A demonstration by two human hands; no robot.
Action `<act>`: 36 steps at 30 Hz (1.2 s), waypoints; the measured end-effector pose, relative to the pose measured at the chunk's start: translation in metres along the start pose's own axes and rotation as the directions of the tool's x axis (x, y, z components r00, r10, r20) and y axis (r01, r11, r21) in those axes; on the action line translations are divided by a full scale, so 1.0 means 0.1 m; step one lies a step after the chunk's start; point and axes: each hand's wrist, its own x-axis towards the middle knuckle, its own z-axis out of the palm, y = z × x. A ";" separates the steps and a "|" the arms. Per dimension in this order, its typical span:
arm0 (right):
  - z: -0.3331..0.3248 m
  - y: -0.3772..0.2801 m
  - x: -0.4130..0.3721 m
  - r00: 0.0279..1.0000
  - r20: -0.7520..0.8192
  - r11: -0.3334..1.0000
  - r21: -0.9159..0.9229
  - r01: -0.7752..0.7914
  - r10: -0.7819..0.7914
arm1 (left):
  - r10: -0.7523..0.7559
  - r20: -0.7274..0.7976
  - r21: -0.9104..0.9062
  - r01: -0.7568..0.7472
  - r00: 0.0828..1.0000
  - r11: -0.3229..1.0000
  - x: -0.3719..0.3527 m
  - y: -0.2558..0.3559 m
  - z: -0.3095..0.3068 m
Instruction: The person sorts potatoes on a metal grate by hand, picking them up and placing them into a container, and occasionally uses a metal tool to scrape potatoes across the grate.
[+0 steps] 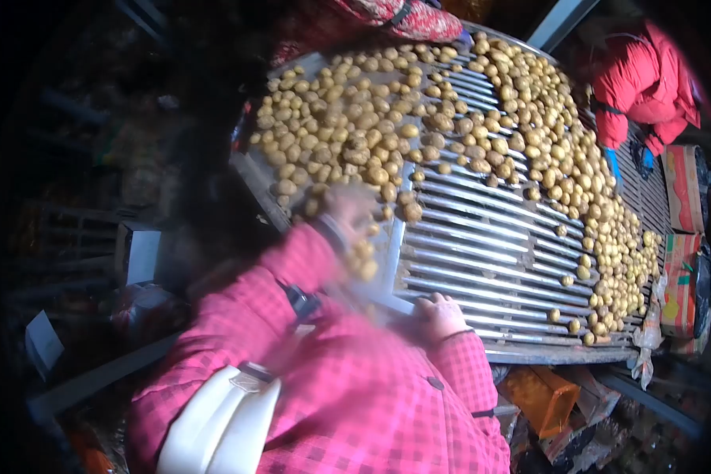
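Note:
My left hand [351,208], in a pink checked sleeve, is smeared by motion at the near side of the potato pile [347,118]. Its fingers are too blurred to read. Just below it are a few blurred potatoes [363,261] beside the metal plate. My right hand [441,317] is at the near edge of the slatted metal table [466,253], fingers curled over the metal edge [391,302]. Round yellow-brown potatoes cover the far left part of the table and run in a thick band along its right side.
Across the table at top right, a person in a red jacket [640,83] bends over the slats. A red patterned sleeve [403,17] shows at the top. Cardboard boxes [682,272] stand at the right, and an orange crate [541,399] is below the near edge.

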 end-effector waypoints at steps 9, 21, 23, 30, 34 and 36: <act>0.11 0.13 0.06 0.998 -0.064 0.963 0.267 0.030 -0.013 | -0.405 -0.285 -0.275 0.330 0.869 0.903 0.22 -1.46 -0.35; 0.15 0.21 0.12 0.998 -0.046 0.896 0.443 -0.019 0.044 | -0.533 0.142 0.156 0.512 0.834 0.844 1.09 -0.47 -0.16; 0.06 0.16 0.13 0.999 -0.012 0.901 0.434 -0.030 0.040 | -0.367 0.068 0.205 0.347 0.928 0.915 0.81 -0.40 -0.11; 0.02 0.14 0.17 0.992 0.120 0.943 0.321 -0.085 0.049 | -0.443 -0.025 -0.026 0.442 0.896 0.897 1.06 -0.79 -0.14; 0.15 0.21 0.19 0.997 0.071 0.942 0.332 -0.055 0.033 | -0.459 0.288 0.183 0.422 0.841 0.888 1.69 -0.95 -0.02; 0.18 0.22 0.20 0.997 0.062 0.921 0.384 -0.063 0.042 | -0.504 0.358 0.280 0.425 0.786 0.861 1.86 -0.86 0.02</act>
